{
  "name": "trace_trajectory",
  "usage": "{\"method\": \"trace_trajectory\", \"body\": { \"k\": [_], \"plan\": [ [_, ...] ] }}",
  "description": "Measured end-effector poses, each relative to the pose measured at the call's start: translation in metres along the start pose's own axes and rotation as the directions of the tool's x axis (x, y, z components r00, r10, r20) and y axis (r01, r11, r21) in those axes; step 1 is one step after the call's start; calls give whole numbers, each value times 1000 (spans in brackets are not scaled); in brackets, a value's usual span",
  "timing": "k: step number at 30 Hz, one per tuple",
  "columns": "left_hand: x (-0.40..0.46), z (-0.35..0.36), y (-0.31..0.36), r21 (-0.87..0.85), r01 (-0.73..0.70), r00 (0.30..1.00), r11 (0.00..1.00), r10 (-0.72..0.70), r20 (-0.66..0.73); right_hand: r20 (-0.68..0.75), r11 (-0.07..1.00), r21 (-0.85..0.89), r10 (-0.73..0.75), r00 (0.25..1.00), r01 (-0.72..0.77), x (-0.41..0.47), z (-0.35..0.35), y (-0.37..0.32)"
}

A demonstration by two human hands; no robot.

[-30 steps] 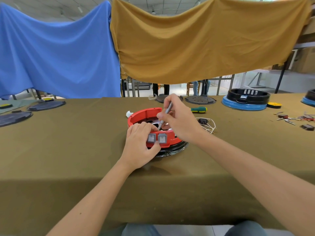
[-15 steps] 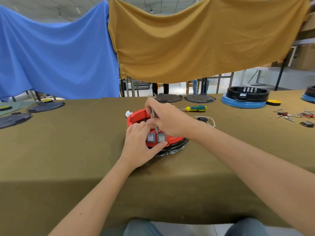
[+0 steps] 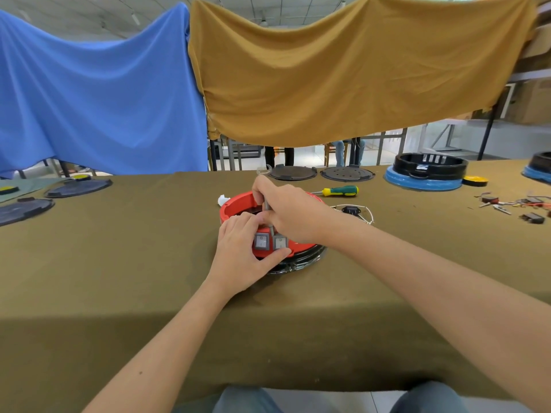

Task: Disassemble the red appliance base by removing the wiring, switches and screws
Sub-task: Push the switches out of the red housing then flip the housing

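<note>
Far left, two dark flat discs [image 3: 78,186] lie on the olive table cloth [image 3: 119,248], one nearer than the other. Centre: one red appliance base [image 3: 238,204], round, open side up, sitting on a black ring. Two grey rocker switches [image 3: 261,242] sit side by side in its near wall, faces toward the person. Left hand [image 3: 238,254] grips that wall, fingers curled over the rim, thumb under the switches. Right hand [image 3: 286,213] pinches one thin grey tool [image 3: 266,205], long axis near upright, tip down just behind the switches. Behind: two more dark discs, one green-and-yellow screwdriver [image 3: 340,191] lying left-right, handle to the right. One black socket with loose wires [image 3: 351,210] beside the base. Right: blue-rimmed black base [image 3: 426,171]; scattered small parts [image 3: 512,204], count unclear.
</note>
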State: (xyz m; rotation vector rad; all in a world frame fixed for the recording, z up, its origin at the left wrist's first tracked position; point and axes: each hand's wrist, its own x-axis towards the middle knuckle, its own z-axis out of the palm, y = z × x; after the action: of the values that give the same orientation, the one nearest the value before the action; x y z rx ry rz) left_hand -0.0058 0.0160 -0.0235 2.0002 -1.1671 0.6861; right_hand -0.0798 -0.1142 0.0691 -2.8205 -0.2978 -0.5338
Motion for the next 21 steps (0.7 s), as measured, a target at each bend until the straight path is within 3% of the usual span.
{"method": "trace_trajectory", "body": {
  "k": [9,13,16,21],
  "plan": [
    [1,0,-3,30,-11,1000,999,10,17,246,997,20,71,967,-79,21,-19,-8],
    [1,0,-3,36,-6,1000,999,5,29,261,995,37,76,962,-89,24,-21,-9],
    [0,-1,-2,36,-16,1000,999,16,14,181,992,90,73,981,-90,14,-18,-4],
    [-1,-2,2,12,-20,1000,1000,21,-19,-138,955,287,120,983,-76,-13,-11,11]
  ]
}}
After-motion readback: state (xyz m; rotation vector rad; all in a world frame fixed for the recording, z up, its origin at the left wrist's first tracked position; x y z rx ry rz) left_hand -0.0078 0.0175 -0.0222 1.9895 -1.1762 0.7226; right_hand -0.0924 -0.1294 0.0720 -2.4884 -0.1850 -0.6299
